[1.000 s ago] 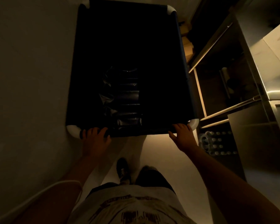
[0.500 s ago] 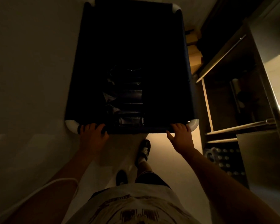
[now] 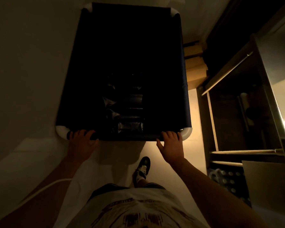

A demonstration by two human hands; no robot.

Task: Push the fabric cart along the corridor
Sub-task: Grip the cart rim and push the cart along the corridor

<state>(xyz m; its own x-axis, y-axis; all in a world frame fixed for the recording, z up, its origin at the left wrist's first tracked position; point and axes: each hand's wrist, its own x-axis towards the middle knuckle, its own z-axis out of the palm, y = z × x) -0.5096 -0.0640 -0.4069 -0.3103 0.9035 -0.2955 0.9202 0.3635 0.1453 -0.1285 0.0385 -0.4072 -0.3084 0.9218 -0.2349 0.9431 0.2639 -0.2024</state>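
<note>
Two hands on the cart's near rim, corridor ahead.
The left hand (image 3: pixel 81 143) and right hand (image 3: pixel 171 146) curl over opposite near corners; the cart (image 3: pixel 128 51) stretches lengthwise straight ahead, shelves (image 3: pixel 237 112) close on its right.
</note>
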